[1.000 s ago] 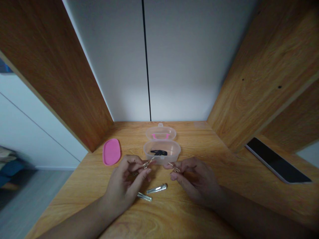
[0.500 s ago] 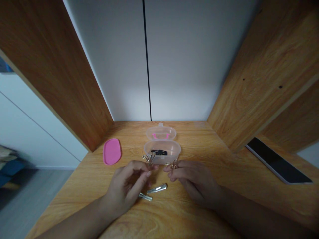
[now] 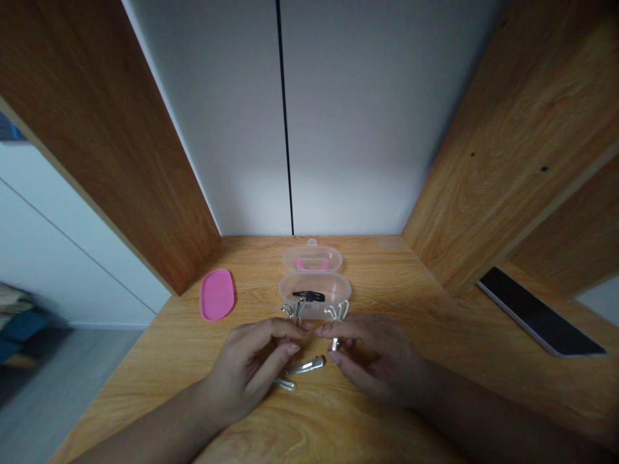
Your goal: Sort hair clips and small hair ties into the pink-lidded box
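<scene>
Quick look at where things stand on this wooden counter (image 3: 382, 277). The left hand (image 3: 252, 364) is curled in, fingertips nearly closed, and a small silver hair clip (image 3: 293, 312) pokes up just past them. It looks pinched, but the fingers hide part of it, so I can't see the grip exactly. The right hand (image 3: 376, 361) is much the same, nearly closed on a second small silver hair clip (image 3: 338, 312), with its thin tip showing down between the fingers. The two hands are almost touching, right in front of a clear plastic hinged box (image 3: 314, 306), and its clear lid (image 3: 312, 258) is flipped open on the far side. Inside sits one black metal hair clip (image 3: 308, 296), and I can't spot any silver ones in there. Just under the hands, a long silver hair clip (image 3: 304, 366) and a second long silver hair clip (image 3: 284, 384) lie on the counter. So the tally is one in the box, two in hand, two lying out. Off to the left there's a pink oval plastic piece (image 3: 216, 294), and off to the right a black tablet (image 3: 536, 311).
</scene>
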The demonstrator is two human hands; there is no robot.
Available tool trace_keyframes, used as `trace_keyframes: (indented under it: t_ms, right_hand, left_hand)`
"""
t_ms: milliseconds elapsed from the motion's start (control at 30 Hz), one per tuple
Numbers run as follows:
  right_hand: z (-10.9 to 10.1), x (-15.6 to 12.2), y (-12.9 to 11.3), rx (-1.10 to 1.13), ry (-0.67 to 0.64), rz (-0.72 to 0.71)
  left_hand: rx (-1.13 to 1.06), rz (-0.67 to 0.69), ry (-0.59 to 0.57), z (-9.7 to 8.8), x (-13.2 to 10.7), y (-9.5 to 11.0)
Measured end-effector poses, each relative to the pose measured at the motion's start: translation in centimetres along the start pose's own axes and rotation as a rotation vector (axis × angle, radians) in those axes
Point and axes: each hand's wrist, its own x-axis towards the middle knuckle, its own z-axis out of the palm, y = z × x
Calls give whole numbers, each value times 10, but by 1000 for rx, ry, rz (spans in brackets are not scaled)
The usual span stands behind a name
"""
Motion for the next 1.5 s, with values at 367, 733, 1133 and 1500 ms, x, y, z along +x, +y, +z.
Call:
trace_keyframes:
  t_ms: [367,733,1133,1500]
  right_hand:
    - [1,-7,4,1,-17,87]
    - [-2,-7,2,21,-55,99]
    - [-7,-1,0,27,5,-33]
    - [11,-14,9,263,186,112]
  left_hand:
    - [-24,-56,12,5,-6,-4]
    - [38,-9,11,3,-1,0]
    - [49,46,-6,2,6,5]
    - [-162,-134,48,8,-8,-6]
